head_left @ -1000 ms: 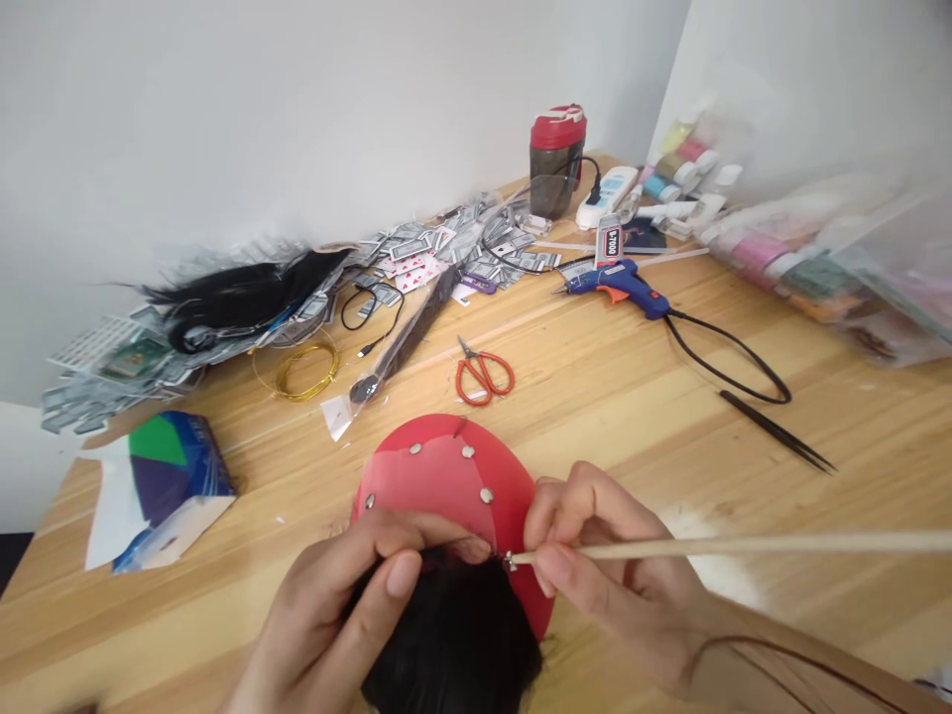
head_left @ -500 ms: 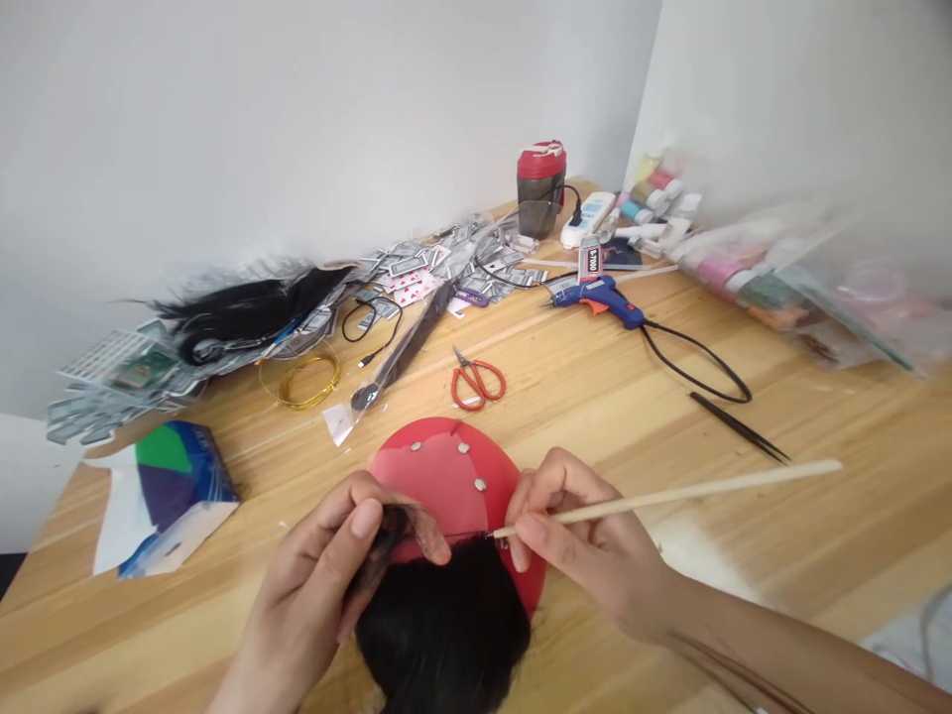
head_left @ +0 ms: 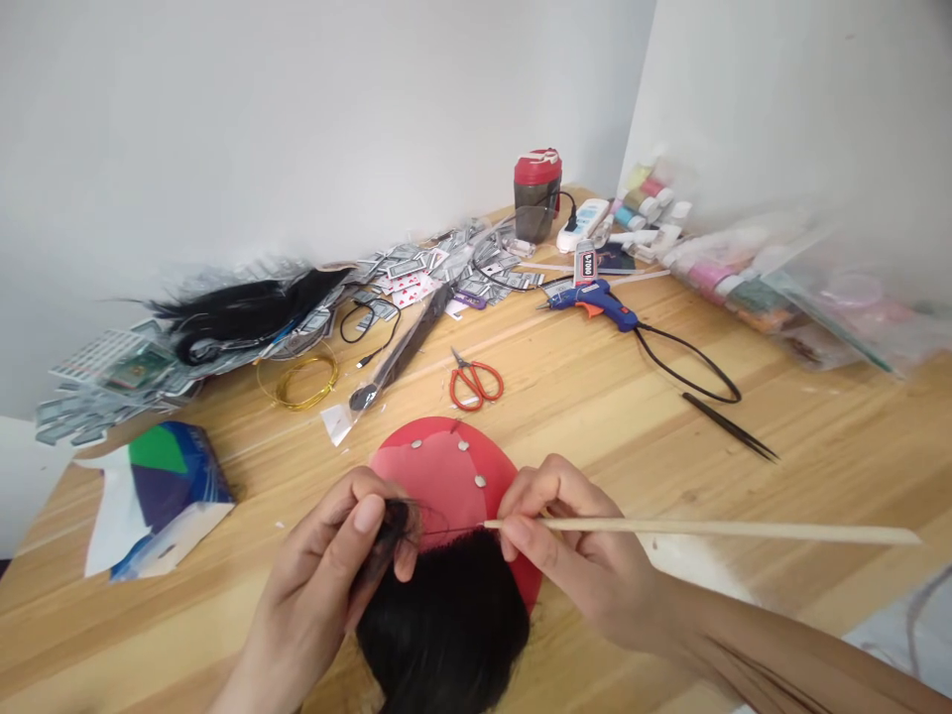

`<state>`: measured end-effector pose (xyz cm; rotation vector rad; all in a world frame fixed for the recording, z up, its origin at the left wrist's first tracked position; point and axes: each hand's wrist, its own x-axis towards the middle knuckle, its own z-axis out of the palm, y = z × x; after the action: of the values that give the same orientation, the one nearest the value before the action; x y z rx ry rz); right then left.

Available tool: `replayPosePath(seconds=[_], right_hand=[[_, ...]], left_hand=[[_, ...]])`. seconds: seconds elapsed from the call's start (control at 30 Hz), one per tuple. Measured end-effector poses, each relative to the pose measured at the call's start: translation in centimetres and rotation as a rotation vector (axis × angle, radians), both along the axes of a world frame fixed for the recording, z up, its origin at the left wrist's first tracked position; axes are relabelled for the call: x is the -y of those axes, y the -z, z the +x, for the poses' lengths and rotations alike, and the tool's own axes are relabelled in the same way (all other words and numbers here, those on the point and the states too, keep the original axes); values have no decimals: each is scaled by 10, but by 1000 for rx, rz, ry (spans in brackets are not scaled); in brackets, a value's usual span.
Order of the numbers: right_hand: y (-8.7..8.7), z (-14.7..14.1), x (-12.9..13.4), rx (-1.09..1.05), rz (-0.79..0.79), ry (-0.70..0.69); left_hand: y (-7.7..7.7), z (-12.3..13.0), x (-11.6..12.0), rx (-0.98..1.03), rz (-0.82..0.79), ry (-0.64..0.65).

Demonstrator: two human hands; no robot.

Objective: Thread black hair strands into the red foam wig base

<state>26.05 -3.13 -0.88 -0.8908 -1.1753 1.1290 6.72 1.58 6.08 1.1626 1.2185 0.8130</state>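
Observation:
A red domed form [head_left: 495,446] lies in front of me with pinkish mesh [head_left: 438,491] over it, held by several small silvery fasteners. Black hair [head_left: 446,620] hangs from the lower edge of the mesh toward me. My left hand [head_left: 334,560] pinches a small tuft of dark hair [head_left: 391,526] at the left of the form. My right hand [head_left: 561,531] grips a slender wooden-handled needle [head_left: 714,530] near its fine tip, over the right edge of the mesh. A thin dark strand runs between the tip and the tuft. Whether the tip is hooked cannot be made out.
Beyond the form lie red-handled scissors [head_left: 476,382], a blue glue gun [head_left: 595,297] with a looping cord, and black tweezers [head_left: 729,426]. Gold wire [head_left: 304,382], a blue packet [head_left: 168,496], scattered cards [head_left: 416,288] and black hair [head_left: 245,317] fill the left and back. Bagged supplies [head_left: 773,288] sit right.
The needle's handle has swung down from a rising slant to nearly level, and its tip has moved slightly left and up. A stretched strand now shows between the hands. The left hand still pinches hair.

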Motion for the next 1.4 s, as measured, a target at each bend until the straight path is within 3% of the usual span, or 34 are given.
replayPosePath(seconds=[0.17,0.37,1.0,1.4], right_hand=[[-2,1,-1,-42,-66,-13],[-5,-1,-3,-88,-144,-24],[-9,6,-7,-63,-98,-80],[-14,4,-12,-300,-245,-128]], left_hand=[[0,-1,-1,17,8,37],[3,-2,-1,17,17,-17],[1,0,-3,78,36,31],[2,5,2,-25,65,-21]])
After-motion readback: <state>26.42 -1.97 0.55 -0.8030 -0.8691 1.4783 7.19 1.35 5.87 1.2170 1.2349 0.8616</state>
